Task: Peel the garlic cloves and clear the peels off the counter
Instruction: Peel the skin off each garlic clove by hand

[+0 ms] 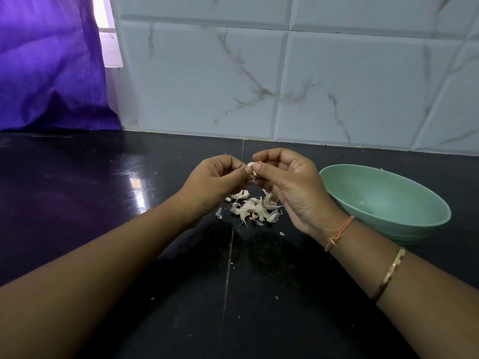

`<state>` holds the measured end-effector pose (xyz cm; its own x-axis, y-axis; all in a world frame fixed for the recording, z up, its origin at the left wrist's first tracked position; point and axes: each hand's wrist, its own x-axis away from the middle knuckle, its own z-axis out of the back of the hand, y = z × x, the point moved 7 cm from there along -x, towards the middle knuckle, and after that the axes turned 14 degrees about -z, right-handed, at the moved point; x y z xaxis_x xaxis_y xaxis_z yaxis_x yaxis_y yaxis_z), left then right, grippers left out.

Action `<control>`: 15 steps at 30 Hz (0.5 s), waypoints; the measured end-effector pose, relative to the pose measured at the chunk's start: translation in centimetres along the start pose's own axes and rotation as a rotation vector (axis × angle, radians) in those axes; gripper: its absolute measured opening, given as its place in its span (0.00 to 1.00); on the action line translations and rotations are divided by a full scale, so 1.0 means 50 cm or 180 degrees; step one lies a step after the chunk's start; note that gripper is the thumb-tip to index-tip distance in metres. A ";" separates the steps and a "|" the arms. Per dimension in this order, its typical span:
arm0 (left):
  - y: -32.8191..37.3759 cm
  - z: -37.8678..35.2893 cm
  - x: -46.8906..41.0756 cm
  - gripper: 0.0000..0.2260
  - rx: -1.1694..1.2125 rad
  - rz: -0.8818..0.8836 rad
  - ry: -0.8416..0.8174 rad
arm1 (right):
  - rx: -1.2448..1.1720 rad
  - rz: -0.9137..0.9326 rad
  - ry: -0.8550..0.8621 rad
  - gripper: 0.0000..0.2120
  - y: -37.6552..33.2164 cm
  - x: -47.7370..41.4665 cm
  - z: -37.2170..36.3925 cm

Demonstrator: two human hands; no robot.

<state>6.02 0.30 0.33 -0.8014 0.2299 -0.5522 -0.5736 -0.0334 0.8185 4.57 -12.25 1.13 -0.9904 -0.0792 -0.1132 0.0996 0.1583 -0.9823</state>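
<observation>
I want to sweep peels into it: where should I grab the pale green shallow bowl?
Probably the right rim of the pale green bowl, from the right: it stands upright, that edge is free, and the right hand crowds its left.

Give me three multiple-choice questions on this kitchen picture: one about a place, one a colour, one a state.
1. Where do the peels lie? A on the windowsill B on the counter C on the curtain
2. The bowl is: A green B red C yellow
3. Left hand and right hand are: A lying flat B pinching a garlic clove C gripping the bowl
Answers: 1 B, heaped on the black counter beside the bowl. 2 A, pale green throughout. 3 B, both pinch the clove.
</observation>
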 end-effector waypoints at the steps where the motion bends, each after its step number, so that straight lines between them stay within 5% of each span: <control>1: -0.001 0.003 0.000 0.07 -0.0018 0.0009 0.0041 | -0.0025 -0.0004 0.0002 0.06 0.000 -0.001 0.000; 15: 0.005 0.027 -0.005 0.10 -0.0649 -0.0120 0.0109 | -0.0056 -0.0041 0.0016 0.08 -0.003 0.004 0.005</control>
<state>6.30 1.54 0.88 -0.7820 0.2017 -0.5897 -0.6229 -0.2225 0.7500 4.39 -12.55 1.24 -0.9921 -0.0764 -0.0996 0.0850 0.1747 -0.9810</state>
